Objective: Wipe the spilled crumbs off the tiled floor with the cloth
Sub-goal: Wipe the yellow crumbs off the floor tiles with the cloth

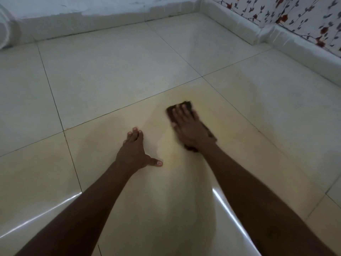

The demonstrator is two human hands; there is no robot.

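Note:
A dark brown cloth (187, 105) lies flat on the cream tiled floor (114, 74), mostly covered by my right hand (188, 126). That hand presses on the cloth with its fingers spread; its edges are blurred. My left hand (135, 150) rests palm down on the tile to the left of the cloth, fingers together and thumb out, holding nothing. A faint yellowish smear (184, 93) tints the tile around the cloth. No separate crumbs can be made out.
A white wall with a pale skirting (88, 24) runs along the far side. On the right a tiled skirting (287, 37) runs below floral wallpaper (302, 13). A white rounded object (5, 32) sits at the far left. Dark grout lines cross the floor.

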